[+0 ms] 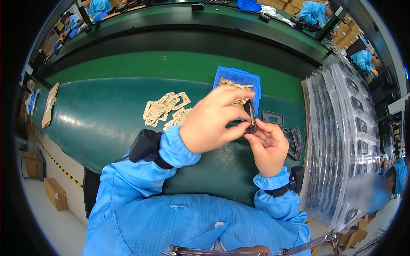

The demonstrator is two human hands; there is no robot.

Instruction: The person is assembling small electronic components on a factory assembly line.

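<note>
Over the table's right half I hold a small dark plastic frame (253, 121) on edge, with a light strip showing along its side. My right hand (270, 149) pinches its lower end between thumb and fingers. From the left, my left hand (215, 118) closes its thumb and fingertips on the frame's face; whether a thin piece is also between them is hidden. Just beyond my hands stands a blue bin (237, 77) holding tan cut-out pieces (234, 85). More flat tan frame-shaped pieces (164, 107) lie in a loose pile left of my left hand.
Dark plastic frames (273, 118) lie right of the bin, with several more (294, 143) near my right hand. Tall stacked clear trays (341, 141) border the right side. A cardboard piece (50, 105) lies at the green table's (102, 115) far left. Co-workers sit beyond.
</note>
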